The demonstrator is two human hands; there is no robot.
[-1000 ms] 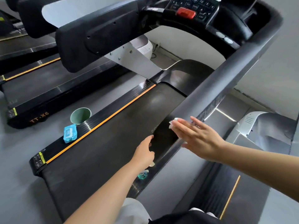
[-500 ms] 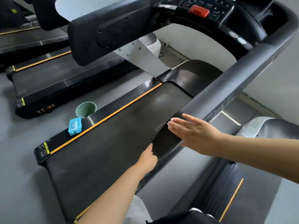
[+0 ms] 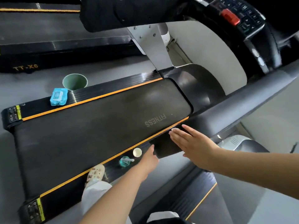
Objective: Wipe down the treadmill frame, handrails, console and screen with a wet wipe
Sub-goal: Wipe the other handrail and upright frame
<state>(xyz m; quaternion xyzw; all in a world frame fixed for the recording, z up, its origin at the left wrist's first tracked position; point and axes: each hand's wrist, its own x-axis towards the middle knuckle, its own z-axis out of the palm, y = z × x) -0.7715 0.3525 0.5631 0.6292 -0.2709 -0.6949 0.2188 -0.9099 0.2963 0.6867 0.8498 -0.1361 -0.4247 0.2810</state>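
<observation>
Both hands are at the near end of the right handrail (image 3: pixel 234 110). My right hand (image 3: pixel 194 146) lies flat, fingers straight and together, palm pressed against the black end of that rail. A sliver of white shows just past its fingertips (image 3: pixel 175 130); I take it for the wet wipe (image 3: pixel 174 129), pinned between the palm and the rail, though nearly all of it is hidden. My left hand (image 3: pixel 149 159) reaches up from below and touches the lower edge of the same black end piece; I cannot tell how its fingers lie, since they are turned away from me.

Beyond the hands the treadmill belt (image 3: pixel 97 126), printed FITNESS, runs between two orange-striped side rails. The console (image 3: pixel 239 16), with its red stop button (image 3: pixel 229 16), sits at the top right, well apart from both hands.

On the near side rail, just left of my left hand, stands a small white cup (image 3: pixel 137 152), seen from above; what is in it I cannot make out. Next to it lies a teal spray bottle (image 3: pixel 125 161). On the far side rail rests a blue pack of wipes (image 3: pixel 58 96), and right behind it on the floor stands a green bin (image 3: pixel 75 81), which looks hollow as far as I can see down into it. A pale shoe (image 3: pixel 95 174) stands on the near rail.
</observation>
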